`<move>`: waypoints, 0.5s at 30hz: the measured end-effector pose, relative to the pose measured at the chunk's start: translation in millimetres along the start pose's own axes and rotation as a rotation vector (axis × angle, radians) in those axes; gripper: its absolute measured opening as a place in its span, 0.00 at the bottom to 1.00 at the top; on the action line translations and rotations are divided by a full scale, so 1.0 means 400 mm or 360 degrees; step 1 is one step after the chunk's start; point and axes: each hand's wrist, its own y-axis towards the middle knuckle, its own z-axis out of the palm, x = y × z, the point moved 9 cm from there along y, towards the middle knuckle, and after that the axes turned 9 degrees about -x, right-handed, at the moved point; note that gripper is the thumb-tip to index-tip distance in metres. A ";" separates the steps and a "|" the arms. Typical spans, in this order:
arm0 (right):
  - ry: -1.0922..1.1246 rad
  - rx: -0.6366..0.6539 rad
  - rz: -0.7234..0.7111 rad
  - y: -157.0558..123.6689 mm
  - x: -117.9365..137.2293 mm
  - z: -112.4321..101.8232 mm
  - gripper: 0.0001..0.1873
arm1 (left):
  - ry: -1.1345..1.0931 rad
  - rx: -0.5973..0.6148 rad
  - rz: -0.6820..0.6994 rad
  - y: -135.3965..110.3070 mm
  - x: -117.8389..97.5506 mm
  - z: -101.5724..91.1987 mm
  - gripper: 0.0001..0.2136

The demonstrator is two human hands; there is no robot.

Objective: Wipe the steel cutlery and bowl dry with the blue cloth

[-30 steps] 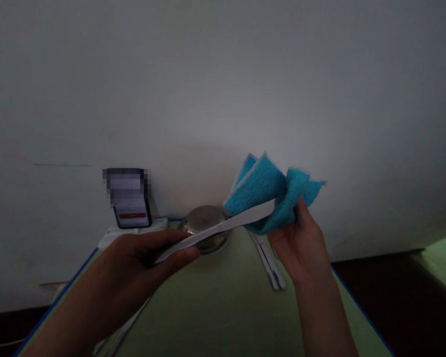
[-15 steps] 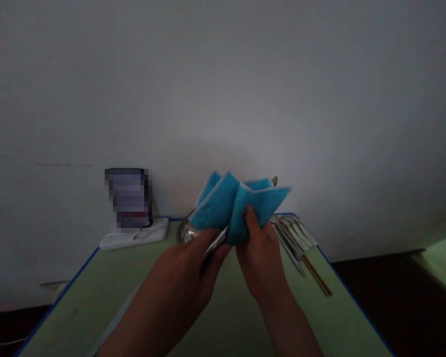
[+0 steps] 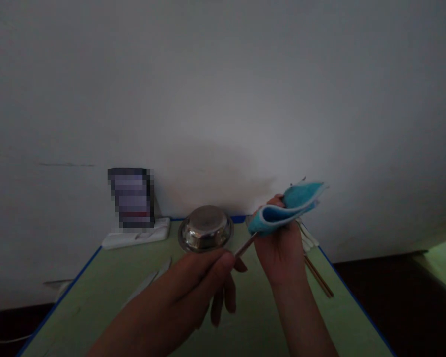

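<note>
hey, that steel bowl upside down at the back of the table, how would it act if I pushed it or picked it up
The steel bowl rests rim-down on the green table, so a push would probably slide it rather than tip it. It looks thin and shiny, likely light and stiff. With the base up, a slippery pickup seems likely.

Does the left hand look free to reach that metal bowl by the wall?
Probably not yet: the left hand grips a utensil whose far end sits in the blue cloth. The path to the metal bowl looks open.
</note>
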 end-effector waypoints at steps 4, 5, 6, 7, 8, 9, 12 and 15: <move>0.0096 0.0207 0.0065 -0.018 -0.003 0.031 0.06 | -0.0055 0.0173 -0.0022 -0.008 -0.004 0.028 0.15; 0.0082 0.0230 0.0075 -0.020 -0.001 0.036 0.05 | 0.0019 0.0183 -0.0021 -0.008 -0.001 0.028 0.15; 0.0060 0.0246 0.0083 -0.022 0.001 0.039 0.05 | 0.0116 0.0165 -0.0019 -0.007 0.003 0.022 0.15; 0.0035 0.0250 0.0075 -0.022 0.007 0.040 0.05 | 0.0230 0.0121 -0.0014 -0.004 0.008 0.013 0.15; 0.0004 0.0238 0.0051 -0.019 0.016 0.039 0.06 | 0.0351 0.0060 0.0002 0.001 0.011 0.001 0.15; -0.0031 0.0206 0.0008 -0.014 0.028 0.033 0.06 | 0.0469 -0.0017 0.0030 0.006 0.011 -0.011 0.15; -0.0146 0.0009 -0.0166 0.007 0.063 0.003 0.07 | 0.0700 -0.0156 0.0085 0.024 0.011 -0.030 0.14; -0.0235 -0.0222 -0.0276 0.012 0.065 -0.029 0.06 | 0.0681 -0.0160 0.0018 0.039 0.019 -0.022 0.15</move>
